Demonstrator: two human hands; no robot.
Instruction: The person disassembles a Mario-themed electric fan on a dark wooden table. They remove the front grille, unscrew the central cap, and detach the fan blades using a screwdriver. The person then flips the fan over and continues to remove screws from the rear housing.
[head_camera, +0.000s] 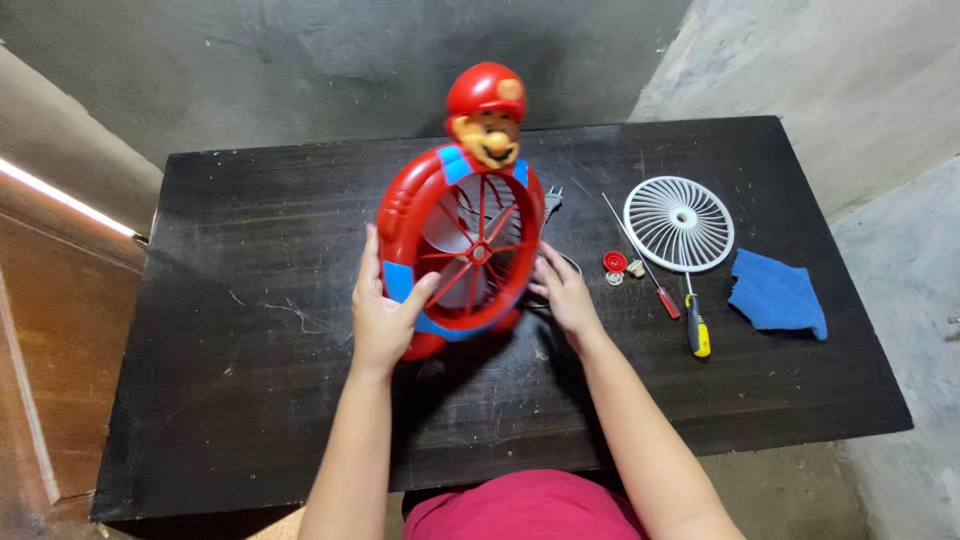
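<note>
A red toy fan shaped like a cartoon figure with a red cap stands tilted on the dark table. Its round body has blue patches and a red spoked grille with pale blades behind it. My left hand grips the lower left rim of the ring. My right hand holds the lower right side, partly behind the rim. Both forearms reach in from the bottom edge.
To the right lie a white round fan grille, a thin red-handled screwdriver, a yellow-and-black-handled screwdriver, a small red cap with small pale parts, and a blue cloth. Concrete walls surround the table; a wooden panel stands left.
</note>
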